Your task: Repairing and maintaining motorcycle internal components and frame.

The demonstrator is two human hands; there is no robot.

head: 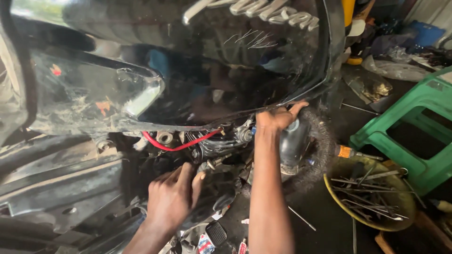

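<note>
**Two hands under a motorcycle's black fuel tank**

The view looks down at a motorcycle with a glossy black fuel tank [197,56] filling the top of the frame, its surface scratched and reflecting the surroundings. Below the tank's lower edge the engine area is exposed, and a red cable [176,145] sags in a curve across it.

The right hand [278,117] reaches up to the tank's lower rim, fingers curled together and gripping the edge, with the thumb pointing up along the black trim. Just beside and below this hand stands a dark cylindrical part [293,143] wrapped by a fuzzy, dusty black ring.

The left hand [172,197] is lower, among the engine parts beneath the red cable. Its fingers are bent and loosely spread, fingertips pressing into the dark machinery; whether it grasps anything cannot be told, as the parts under it are hidden.

On the floor to the right sits a yellow basin [329,193] holding a jumble of metal tools and rods. An orange-handled screwdriver [351,152] lies near its upper rim. Further right is a green plastic stool [414,127]. Loose rods and scraps lie on the dark, oily floor [320,221] between the basin and the arm.
</note>
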